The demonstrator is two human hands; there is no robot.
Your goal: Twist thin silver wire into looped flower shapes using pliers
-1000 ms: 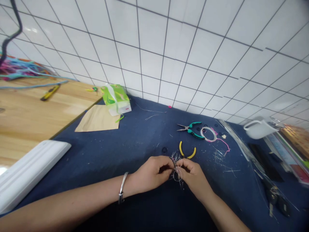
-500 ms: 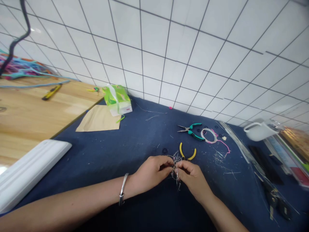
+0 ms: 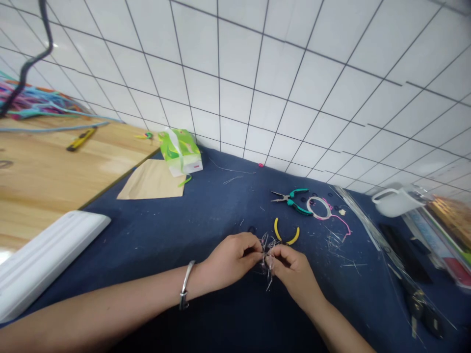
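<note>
Between my two hands is a small tangled piece of silvery wire, its loops sticking out above and below the fingers. My left hand pinches it from the left with thumb and forefinger. From the right, my right hand pinches the same wire piece with thumb and fingertips. The exact shape of the piece is too fine to make out. Just beyond my right fingers lie pliers with yellow handles, their jaws hidden behind the hand and wire. A dark ring rests on the blue cloth close to my left fingers.
Teal-handled long-nose pliers lie farther back, beside a pale ring-shaped roll with pink wire. Wire scraps and a bundle of long wires are at right, near a white mug. A tissue pack stands back left.
The wire piece has turned slightly between my fingers, its lower end now pointing a little more to the left. Both hands keep their pinch, and the view has shifted slightly.
</note>
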